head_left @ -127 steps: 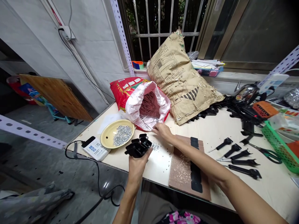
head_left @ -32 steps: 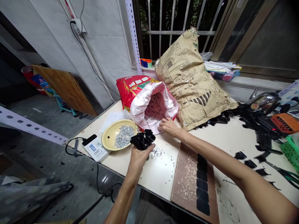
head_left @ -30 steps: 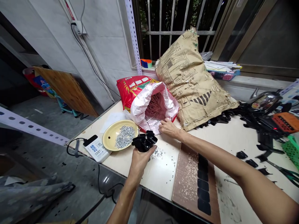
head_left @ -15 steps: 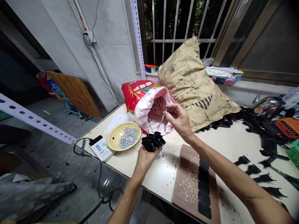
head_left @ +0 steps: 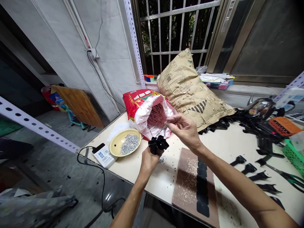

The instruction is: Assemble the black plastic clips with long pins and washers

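Note:
My left hand [head_left: 147, 163] is wrapped round a bunch of black plastic parts [head_left: 158, 145], with their hollow ends facing up. Thin metal shafts stand up from that bunch. Just above and to the right, my right hand [head_left: 186, 129] pinches a long thin screw [head_left: 162, 129] between thumb and forefinger, pointing down toward the black parts. Behind both hands lies a red and white sack [head_left: 140, 117], its mouth turned toward me. Inside it are many long thin screws [head_left: 156, 114]. Left of my left hand, a yellow dish [head_left: 115, 144] holds small silvery nuts [head_left: 129, 143].
A brown board [head_left: 182, 190] with a row of black pads [head_left: 202, 190] lies at the front. A large paper sack [head_left: 187, 88] leans behind. Black parts [head_left: 249, 168], scissors [head_left: 282, 172] and a green basket [head_left: 293, 158] are at right. A white power bank [head_left: 104, 156] sits by the left edge.
My right hand has come slightly lower, bringing the screw closer to the black parts. My left hand still grips the bunch. The whole view has shifted a little.

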`<action>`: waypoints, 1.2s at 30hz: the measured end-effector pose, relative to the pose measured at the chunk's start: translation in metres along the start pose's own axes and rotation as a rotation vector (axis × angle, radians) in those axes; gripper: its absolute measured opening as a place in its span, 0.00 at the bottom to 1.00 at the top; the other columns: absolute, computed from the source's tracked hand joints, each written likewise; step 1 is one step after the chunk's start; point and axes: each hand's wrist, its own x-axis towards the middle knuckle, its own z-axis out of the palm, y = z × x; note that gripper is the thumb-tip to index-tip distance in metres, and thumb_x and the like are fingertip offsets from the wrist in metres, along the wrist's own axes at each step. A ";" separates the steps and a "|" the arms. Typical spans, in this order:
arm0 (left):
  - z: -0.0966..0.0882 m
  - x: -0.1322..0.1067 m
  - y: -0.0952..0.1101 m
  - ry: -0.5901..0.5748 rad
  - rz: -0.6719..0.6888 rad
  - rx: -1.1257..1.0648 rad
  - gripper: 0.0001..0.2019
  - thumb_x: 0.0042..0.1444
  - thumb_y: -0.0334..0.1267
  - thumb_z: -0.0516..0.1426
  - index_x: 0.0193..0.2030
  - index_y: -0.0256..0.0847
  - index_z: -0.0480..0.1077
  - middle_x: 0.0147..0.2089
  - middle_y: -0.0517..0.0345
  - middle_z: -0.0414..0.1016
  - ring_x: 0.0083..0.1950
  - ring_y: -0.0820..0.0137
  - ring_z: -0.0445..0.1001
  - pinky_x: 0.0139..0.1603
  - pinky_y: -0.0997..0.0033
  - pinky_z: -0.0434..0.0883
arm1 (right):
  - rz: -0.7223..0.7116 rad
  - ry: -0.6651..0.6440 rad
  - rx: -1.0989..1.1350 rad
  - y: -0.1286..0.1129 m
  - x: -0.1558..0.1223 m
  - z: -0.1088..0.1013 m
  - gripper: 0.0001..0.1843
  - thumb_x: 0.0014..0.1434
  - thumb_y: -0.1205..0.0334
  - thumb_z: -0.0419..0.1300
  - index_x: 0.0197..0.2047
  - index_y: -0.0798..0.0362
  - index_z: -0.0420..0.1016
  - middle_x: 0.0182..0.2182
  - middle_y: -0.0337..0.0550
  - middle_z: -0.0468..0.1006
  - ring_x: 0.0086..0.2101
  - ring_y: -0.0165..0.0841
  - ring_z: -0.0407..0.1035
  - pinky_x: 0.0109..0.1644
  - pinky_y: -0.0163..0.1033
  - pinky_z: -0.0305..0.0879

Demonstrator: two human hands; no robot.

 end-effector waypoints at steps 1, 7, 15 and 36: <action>0.001 0.000 0.001 -0.003 0.001 0.004 0.08 0.36 0.35 0.65 0.26 0.40 0.74 0.26 0.55 0.76 0.32 0.59 0.74 0.31 0.69 0.63 | -0.013 -0.015 -0.018 -0.002 0.000 -0.003 0.06 0.54 0.63 0.62 0.37 0.51 0.75 0.33 0.39 0.77 0.32 0.28 0.71 0.38 0.35 0.70; 0.009 -0.002 0.012 -0.031 0.036 0.068 0.07 0.38 0.36 0.64 0.25 0.39 0.73 0.25 0.54 0.75 0.30 0.60 0.73 0.29 0.69 0.62 | -0.075 -0.163 -0.137 0.003 -0.007 -0.009 0.05 0.55 0.65 0.61 0.36 0.51 0.76 0.33 0.39 0.79 0.34 0.29 0.73 0.42 0.37 0.68; 0.021 -0.002 0.014 -0.071 0.039 0.094 0.09 0.40 0.38 0.64 0.30 0.37 0.73 0.28 0.52 0.76 0.32 0.60 0.74 0.30 0.69 0.63 | -0.206 -0.184 -0.270 0.004 -0.014 -0.018 0.05 0.56 0.67 0.61 0.36 0.51 0.76 0.33 0.40 0.79 0.36 0.31 0.70 0.47 0.41 0.63; 0.030 0.025 -0.006 0.223 0.227 -0.123 0.12 0.39 0.38 0.64 0.33 0.37 0.73 0.31 0.53 0.79 0.34 0.63 0.76 0.37 0.65 0.72 | 0.023 0.273 -0.192 0.034 -0.046 -0.048 0.07 0.59 0.61 0.59 0.40 0.50 0.76 0.35 0.41 0.75 0.38 0.32 0.69 0.44 0.39 0.64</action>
